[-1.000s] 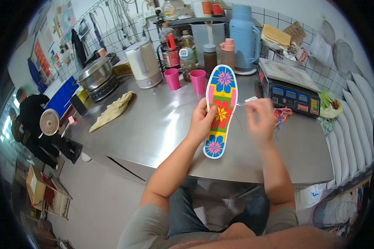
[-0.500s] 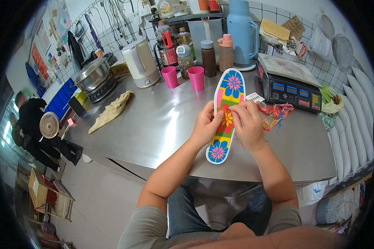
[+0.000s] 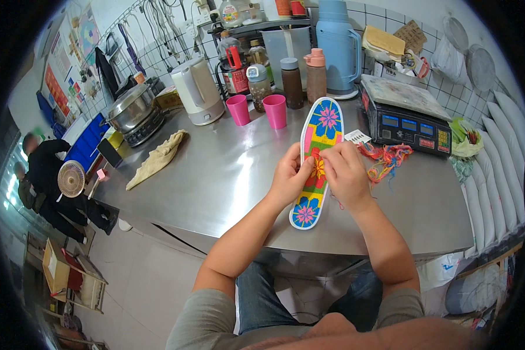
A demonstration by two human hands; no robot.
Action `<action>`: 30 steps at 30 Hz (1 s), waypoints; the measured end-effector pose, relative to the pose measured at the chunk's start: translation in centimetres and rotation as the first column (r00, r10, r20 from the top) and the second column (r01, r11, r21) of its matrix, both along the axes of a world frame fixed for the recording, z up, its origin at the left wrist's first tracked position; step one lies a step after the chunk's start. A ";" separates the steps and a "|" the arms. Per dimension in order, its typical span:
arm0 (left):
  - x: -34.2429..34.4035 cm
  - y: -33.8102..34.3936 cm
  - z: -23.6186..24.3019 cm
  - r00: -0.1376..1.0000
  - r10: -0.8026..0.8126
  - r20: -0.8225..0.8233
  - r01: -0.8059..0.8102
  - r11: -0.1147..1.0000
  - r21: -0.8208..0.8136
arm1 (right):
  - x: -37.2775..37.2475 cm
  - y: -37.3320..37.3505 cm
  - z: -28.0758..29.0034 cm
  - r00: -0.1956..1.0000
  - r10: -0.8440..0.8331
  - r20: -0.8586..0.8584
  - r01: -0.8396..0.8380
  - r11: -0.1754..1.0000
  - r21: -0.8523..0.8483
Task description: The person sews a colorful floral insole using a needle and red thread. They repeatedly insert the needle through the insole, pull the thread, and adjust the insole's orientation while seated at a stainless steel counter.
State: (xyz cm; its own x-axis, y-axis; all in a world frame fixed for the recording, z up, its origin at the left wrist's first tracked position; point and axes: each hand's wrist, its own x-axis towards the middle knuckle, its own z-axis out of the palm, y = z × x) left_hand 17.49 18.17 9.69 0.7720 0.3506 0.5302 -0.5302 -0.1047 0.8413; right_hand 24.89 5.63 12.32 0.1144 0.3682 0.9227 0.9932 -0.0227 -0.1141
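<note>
A cross-stitched insole (image 3: 322, 125), white-edged with blue, yellow, pink, green and red flower patterns, is upright above the steel worktop. My left hand (image 3: 293, 173) grips its left edge, thumb on the front. My right hand (image 3: 347, 174) pinches at the red-and-yellow flower near the middle, a thin thread hanging below; what is between those fingertips is too small to tell. Behind it lie tangled coloured yarn (image 3: 389, 161) and a small white card (image 3: 357, 136).
The steel worktop (image 3: 210, 181) holds pink cups (image 3: 274, 112), bottles, a kettle (image 3: 195, 93), a pot (image 3: 128, 111), a folded cloth (image 3: 156, 160), a scale (image 3: 408, 131) and a flask (image 3: 335, 52). Stacked sacks (image 3: 496, 186) stand right. People (image 3: 46, 175) are at far left, near a fan (image 3: 71, 178).
My right hand has moved left from beside the insole onto its middle, fingers pinched there. The insole and left hand have shifted slightly right and down in the picture.
</note>
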 end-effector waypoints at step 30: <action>0.0 -0.5 -0.2 0.974 -0.218 0.062 0.226 0.906 -0.358 | 2.8 0.9 -2.1 0.241 0.459 -0.855 -0.208 0.885 0.417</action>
